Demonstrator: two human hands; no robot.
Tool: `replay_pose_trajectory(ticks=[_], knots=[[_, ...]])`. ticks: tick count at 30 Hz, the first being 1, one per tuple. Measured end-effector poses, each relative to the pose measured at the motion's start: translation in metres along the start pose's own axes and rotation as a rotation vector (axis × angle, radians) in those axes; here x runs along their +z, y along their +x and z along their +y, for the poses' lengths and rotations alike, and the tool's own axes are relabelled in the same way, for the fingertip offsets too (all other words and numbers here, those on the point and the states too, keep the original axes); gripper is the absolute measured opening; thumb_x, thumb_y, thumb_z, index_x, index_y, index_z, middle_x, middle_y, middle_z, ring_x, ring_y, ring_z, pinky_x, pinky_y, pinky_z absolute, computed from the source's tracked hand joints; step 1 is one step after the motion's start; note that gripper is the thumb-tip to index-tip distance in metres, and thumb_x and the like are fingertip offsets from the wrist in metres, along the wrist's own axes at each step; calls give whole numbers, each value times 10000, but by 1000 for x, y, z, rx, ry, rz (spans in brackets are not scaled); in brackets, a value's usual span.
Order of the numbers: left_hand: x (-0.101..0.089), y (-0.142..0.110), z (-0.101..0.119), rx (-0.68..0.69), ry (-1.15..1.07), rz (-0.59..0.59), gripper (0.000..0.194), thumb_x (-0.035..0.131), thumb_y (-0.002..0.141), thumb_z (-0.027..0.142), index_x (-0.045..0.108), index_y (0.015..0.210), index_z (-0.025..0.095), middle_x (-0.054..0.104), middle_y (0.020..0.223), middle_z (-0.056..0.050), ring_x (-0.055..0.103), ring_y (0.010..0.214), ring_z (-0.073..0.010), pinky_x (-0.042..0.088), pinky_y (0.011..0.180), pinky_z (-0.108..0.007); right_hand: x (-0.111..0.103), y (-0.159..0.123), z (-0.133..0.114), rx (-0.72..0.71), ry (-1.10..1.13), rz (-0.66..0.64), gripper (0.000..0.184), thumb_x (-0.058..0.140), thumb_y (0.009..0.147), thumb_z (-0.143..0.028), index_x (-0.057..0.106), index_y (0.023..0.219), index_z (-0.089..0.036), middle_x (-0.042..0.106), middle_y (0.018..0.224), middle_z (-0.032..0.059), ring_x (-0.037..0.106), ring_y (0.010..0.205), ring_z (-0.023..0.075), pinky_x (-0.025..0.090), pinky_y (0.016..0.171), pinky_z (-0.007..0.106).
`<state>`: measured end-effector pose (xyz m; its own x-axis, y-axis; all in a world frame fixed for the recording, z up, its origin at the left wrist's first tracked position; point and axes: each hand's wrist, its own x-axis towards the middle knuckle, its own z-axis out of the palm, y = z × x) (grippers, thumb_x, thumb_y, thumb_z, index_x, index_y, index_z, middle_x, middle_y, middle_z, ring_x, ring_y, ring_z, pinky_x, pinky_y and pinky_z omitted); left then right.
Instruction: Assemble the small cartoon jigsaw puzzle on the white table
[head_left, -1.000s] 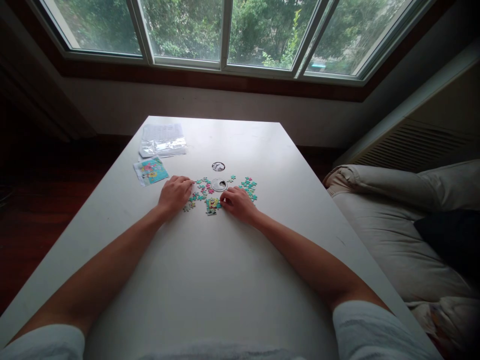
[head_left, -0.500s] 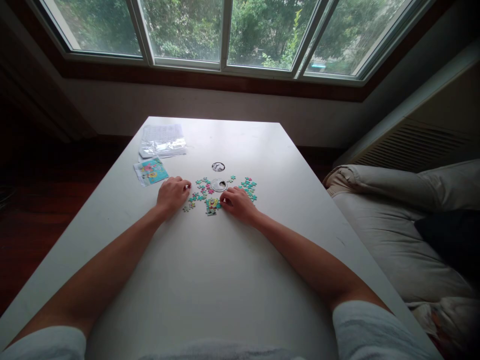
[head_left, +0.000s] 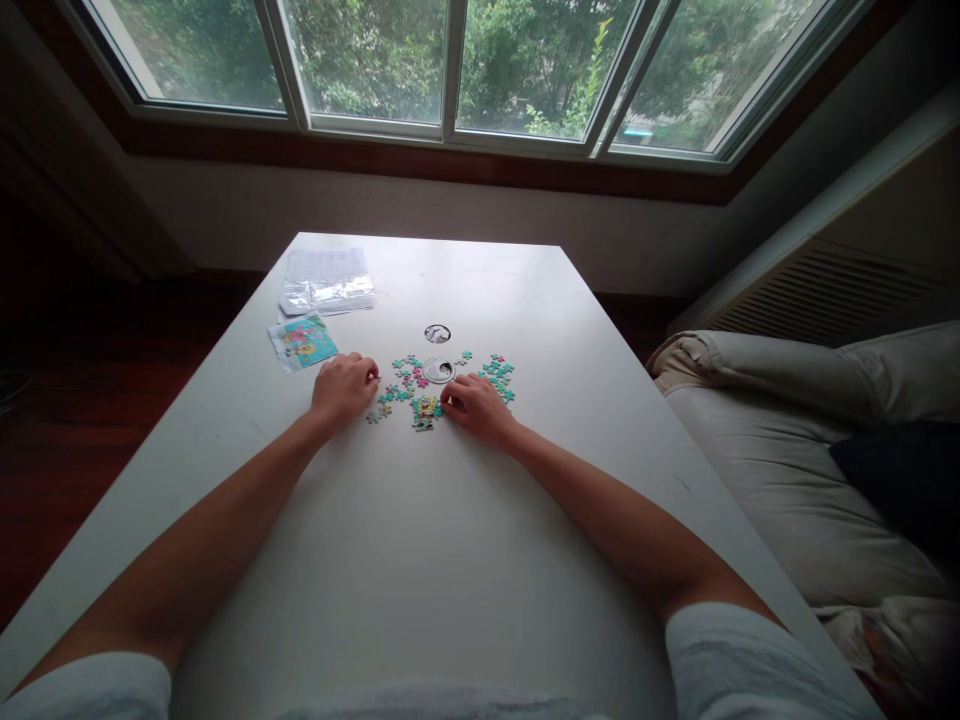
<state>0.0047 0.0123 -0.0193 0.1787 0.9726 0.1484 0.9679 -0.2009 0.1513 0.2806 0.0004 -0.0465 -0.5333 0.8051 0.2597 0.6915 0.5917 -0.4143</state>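
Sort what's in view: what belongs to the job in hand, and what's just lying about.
In hand:
- joined puzzle section
- loose puzzle pieces
- picture sheet, probably

Apparently lying about:
- clear plastic packet
- far round item
- near round item
- dark cushion

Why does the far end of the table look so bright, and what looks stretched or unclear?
Head view: window light likely glares off the table and plastic bag; the floor sinks into shadow. Head view: a wide lens seems to flare the table toward the viewer; the puzzle pieces are too small for detail.
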Motion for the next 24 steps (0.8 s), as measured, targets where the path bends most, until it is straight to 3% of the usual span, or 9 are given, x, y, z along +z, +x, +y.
replay_pose_trajectory(ticks=[8, 15, 24], knots=[[-1, -2, 3, 45, 60, 26, 182, 528, 882, 277, 697, 908, 215, 681, 987, -93, 606, 962, -279, 430, 849, -404, 0, 0, 1, 8, -1, 2, 41, 652, 914, -233, 692, 904, -230, 661, 878, 32, 527, 882, 198, 344, 834, 321], [1, -1, 4, 21, 12, -57, 120, 582, 817, 317, 634, 859, 218, 669, 990, -87, 609, 959, -264, 436, 790, -364, 1, 1, 2, 7, 9, -6, 44, 649, 917, -240, 692, 910, -233, 662, 873, 35, 531, 893, 206, 349, 846, 324], [-3, -4, 10, 2, -73, -47, 113, 551, 838, 264, 623, 922, 238, 731, 895, -39, 647, 807, -225, 418, 706, -327, -1, 0, 1, -1, 15, -1, 53, 644, 924, -250, 688, 904, -227, 663, 876, 37, 531, 886, 204, 348, 840, 322]])
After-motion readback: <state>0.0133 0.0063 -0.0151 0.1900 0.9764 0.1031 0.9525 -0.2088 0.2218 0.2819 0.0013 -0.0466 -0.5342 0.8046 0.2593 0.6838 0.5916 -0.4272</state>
